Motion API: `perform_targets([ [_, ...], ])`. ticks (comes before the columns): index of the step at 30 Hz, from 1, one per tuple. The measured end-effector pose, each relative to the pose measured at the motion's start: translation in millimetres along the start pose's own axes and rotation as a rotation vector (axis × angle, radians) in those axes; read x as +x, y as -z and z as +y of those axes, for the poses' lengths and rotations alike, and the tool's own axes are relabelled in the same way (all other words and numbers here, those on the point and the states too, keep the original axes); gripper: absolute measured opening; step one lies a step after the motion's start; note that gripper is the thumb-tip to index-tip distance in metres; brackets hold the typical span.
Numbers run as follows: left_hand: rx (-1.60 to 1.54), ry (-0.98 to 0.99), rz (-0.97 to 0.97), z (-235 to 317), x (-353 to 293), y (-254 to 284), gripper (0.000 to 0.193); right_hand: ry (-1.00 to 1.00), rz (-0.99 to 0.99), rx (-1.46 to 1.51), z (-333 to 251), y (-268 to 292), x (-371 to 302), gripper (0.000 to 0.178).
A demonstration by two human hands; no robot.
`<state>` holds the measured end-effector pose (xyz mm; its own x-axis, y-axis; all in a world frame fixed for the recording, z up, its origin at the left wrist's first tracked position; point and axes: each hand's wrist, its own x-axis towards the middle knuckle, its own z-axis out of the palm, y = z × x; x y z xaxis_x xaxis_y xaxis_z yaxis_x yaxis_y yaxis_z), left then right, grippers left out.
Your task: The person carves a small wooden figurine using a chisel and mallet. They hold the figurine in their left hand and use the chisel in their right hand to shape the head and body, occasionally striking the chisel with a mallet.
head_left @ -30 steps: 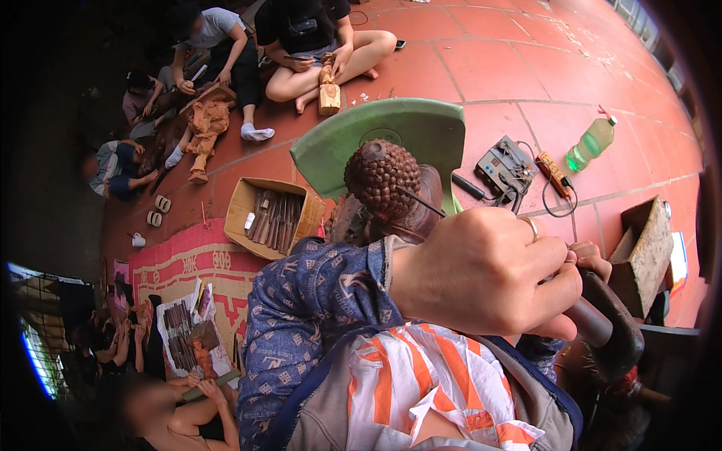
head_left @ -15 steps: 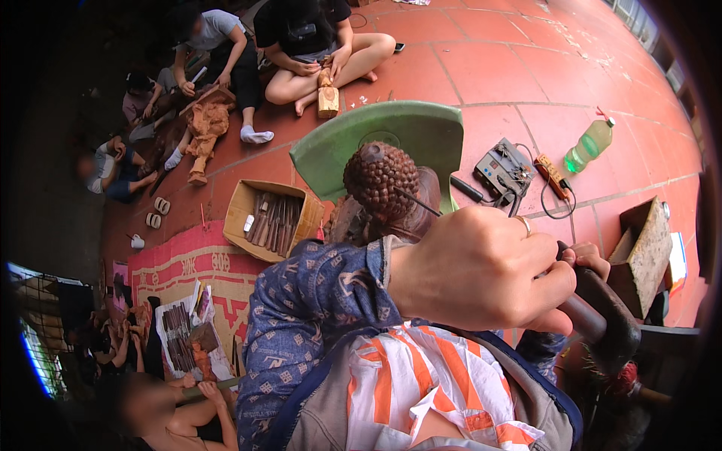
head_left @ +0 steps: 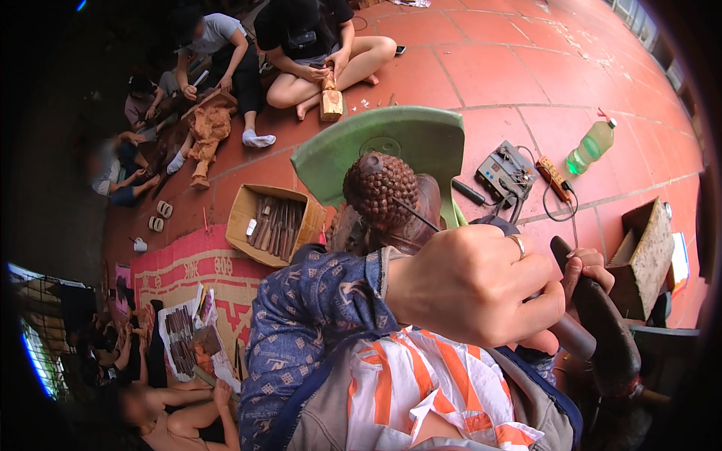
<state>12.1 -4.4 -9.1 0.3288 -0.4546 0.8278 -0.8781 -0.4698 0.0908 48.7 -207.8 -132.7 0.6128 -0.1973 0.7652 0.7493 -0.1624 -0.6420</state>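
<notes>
While a mallet [head_left: 606, 325] is gripped in the right hand [head_left: 590, 272], a chisel [head_left: 576, 337] is clasped in the left hand [head_left: 481, 282], seemingly for steadiness at the carved head [head_left: 378, 189] by a green chair [head_left: 425, 139].

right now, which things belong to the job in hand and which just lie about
Seemingly in the job:
dark-brown carved wooden head
dark thin-shafted tool with cylindrical handle, in left hand
dark tapered club, in right hand

Apparently lying about:
clear plastic bottle of green liquid
grey boxy electrical device
orange power strip
</notes>
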Motion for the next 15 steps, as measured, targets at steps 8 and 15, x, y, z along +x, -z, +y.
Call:
perform_targets([
  [8,0.006,-0.005,0.014,0,2,2,0.038,0.015,-0.038,-0.021,8,9,-2,0.026],
  [15,0.050,0.060,-0.018,3,8,6,0.036,0.031,-0.046,0.159,7,2,17,0.022],
])
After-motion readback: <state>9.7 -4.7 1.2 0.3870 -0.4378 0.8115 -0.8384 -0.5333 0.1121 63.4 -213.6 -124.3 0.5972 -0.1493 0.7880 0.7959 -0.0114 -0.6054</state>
